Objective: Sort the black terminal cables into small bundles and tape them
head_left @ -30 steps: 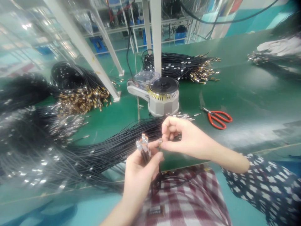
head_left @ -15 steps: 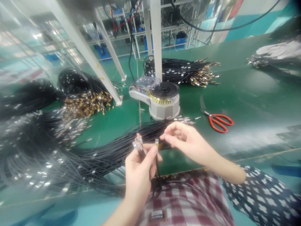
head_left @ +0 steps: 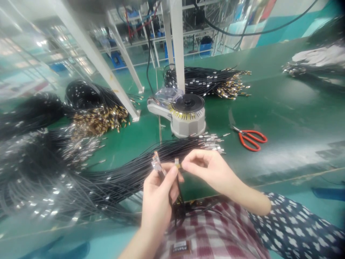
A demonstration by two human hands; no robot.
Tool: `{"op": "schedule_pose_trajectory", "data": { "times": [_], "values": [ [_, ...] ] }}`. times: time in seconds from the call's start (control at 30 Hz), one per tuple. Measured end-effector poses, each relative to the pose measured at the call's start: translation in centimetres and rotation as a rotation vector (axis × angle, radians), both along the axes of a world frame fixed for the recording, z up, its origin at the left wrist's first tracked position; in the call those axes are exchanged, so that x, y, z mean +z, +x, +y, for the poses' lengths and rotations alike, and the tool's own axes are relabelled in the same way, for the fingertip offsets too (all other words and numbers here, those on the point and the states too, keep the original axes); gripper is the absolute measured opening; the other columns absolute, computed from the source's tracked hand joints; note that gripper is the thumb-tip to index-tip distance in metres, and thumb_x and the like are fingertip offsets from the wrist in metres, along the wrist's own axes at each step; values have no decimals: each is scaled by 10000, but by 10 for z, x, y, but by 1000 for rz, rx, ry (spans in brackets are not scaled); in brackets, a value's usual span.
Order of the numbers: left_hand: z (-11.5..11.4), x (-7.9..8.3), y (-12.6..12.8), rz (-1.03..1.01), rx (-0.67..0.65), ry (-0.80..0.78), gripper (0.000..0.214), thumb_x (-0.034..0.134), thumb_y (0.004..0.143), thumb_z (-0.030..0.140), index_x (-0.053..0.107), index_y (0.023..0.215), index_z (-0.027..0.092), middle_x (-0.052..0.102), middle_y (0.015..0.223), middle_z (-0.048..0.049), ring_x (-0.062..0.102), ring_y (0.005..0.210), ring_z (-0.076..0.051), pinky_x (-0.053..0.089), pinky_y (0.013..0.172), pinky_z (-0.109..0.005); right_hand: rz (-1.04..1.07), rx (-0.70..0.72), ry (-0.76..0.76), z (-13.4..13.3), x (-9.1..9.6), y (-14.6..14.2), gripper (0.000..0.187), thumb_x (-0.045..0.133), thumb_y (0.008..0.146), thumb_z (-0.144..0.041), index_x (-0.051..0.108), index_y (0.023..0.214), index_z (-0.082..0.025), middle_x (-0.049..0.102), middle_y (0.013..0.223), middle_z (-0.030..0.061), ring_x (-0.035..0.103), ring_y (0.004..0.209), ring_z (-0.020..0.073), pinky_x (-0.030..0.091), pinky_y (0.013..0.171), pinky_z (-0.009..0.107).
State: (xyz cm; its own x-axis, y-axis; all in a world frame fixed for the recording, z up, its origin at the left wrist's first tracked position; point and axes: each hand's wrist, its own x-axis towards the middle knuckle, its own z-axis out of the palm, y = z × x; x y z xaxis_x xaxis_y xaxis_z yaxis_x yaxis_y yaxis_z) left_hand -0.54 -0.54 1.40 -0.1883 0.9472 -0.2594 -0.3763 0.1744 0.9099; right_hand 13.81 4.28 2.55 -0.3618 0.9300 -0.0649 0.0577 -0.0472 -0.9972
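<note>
My left hand (head_left: 159,194) is closed around several black cables, whose metal connectors (head_left: 156,163) stick up above its fingers. One more cable connector (head_left: 176,161) stands apart from these, pinched between the left thumb and forefinger. A small piece of yellow tape (head_left: 178,166) shows at this connector. From the right, my right hand (head_left: 207,165) reaches in with thumb and forefinger pressed together at the tape's edge. Its other fingers are curled. The cables hang below the left hand toward the checked apron (head_left: 212,230).
Behind the hands lies a long bundle of black cables (head_left: 129,167) across the green table (head_left: 272,104). A round tape dispenser (head_left: 188,122) stands beyond it, by a white post (head_left: 178,46). Red-handled scissors (head_left: 250,139) lie to the right. More cable bundles (head_left: 99,115) lie at left.
My right hand has come down and left, and its loosely bent fingers have closed into a pinch at the yellow tape. The left hand keeps its hold, shifted slightly left.
</note>
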Motion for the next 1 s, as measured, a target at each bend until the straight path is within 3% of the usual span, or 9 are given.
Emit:
{"op": "schedule_pose_trajectory", "data": {
  "times": [0.2,0.33,0.53,0.8,1.0],
  "values": [
    [2,-1,-4,-68,-61,-88,272,811,665,233,569,760,152,577,571,39,352,390,-19,268,388,-156,-47,-27,51,-1,1,-1,115,655,802,-231,663,712,-160,678,719,20,559,671,142,445,651,269],
    [2,-1,-4,-86,-66,-96,249,790,684,240,566,719,138,607,597,9,356,396,-18,240,394,-161,-30,-28,66,-1,1,-3,146,655,810,-224,650,677,-166,675,663,11,580,659,146,452,653,273],
    [2,-4,-3,-99,-102,-88,200,751,738,257,603,752,123,651,656,-29,365,408,-21,231,416,-175,82,34,7,2,-4,-6,203,649,834,-290,615,682,-159,637,600,1,590,617,140,475,669,292],
    [4,-3,-1,-120,-155,-87,217,758,742,259,579,757,135,600,592,12,378,415,-28,229,414,-167,272,64,-144,-2,-10,-13,260,672,810,-383,541,724,-176,566,584,-39,560,549,109,476,603,264],
    [1,-4,-4,-94,-160,-63,220,769,730,232,580,701,123,632,579,-7,361,388,-13,220,410,-168,236,76,-133,0,-7,-9,218,717,777,-329,589,727,-159,592,571,-35,565,530,101,454,568,244]
  ]
}}
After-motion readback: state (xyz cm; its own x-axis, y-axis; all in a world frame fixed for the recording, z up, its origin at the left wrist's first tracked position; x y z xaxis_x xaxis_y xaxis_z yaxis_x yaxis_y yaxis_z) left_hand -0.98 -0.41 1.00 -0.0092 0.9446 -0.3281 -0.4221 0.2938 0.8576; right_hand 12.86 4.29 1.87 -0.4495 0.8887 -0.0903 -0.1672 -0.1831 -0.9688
